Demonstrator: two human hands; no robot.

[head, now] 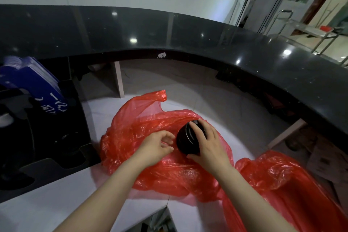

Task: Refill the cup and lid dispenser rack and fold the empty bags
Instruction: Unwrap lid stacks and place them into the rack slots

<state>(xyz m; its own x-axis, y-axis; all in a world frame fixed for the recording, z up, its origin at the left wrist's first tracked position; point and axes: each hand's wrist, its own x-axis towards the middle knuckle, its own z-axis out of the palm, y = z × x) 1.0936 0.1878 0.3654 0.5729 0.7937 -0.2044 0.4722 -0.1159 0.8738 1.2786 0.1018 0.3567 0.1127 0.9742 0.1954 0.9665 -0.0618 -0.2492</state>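
A red plastic bag [150, 156] lies crumpled and open on the white counter [56, 203]. My right hand [209, 143] grips a stack of black lids [185, 138] lying on its side at the bag's mouth. Just left of the stack, my left hand [156, 146] hovers over the bag with its fingers loosely curled, holding nothing. A second red bag [282, 184] sprawls at the lower right. The black dispenser rack [41, 137] stands at the left, with blue cups [32, 79] stacked on their side in its upper slot.
A raised, curved black countertop [188, 39] wraps round the far side and the right. White supports [119, 81] hold it up. A metal trolley [320, 36] stands beyond it at the upper right. Windows line the back wall.
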